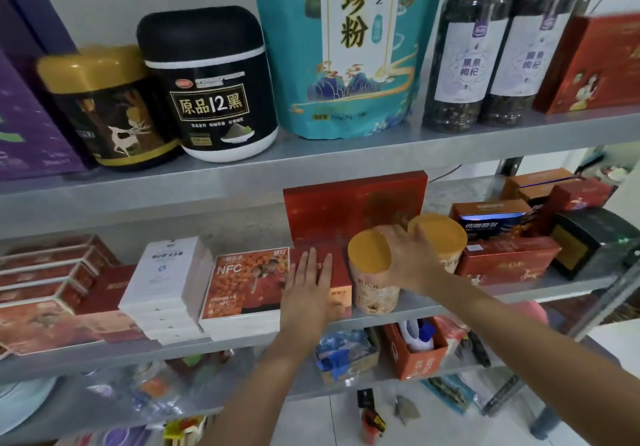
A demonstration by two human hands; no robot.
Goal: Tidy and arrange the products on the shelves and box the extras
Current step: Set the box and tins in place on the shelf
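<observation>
On the middle shelf (pixel 408 312) stand two round canisters with orange lids, one in front (pixel 372 274) and one behind it to the right (pixel 441 234). My right hand (pixel 410 255) lies between them, fingers spread over both lids' edges. My left hand (pixel 308 284) presses flat, fingers straight, on a red box (pixel 337 274) just left of the front canister. An orange NFC box (pixel 247 281) and a stack of white boxes (pixel 166 281) sit further left.
A tall red box (pixel 353 205) stands behind my hands. Red and black boxes (pixel 505 260) crowd the right end. The top shelf holds jars (pixel 211 89), a teal pouch (pixel 346 47) and dark bottles (pixel 464 61). An open orange carton (pixel 417 359) sits on the lower shelf.
</observation>
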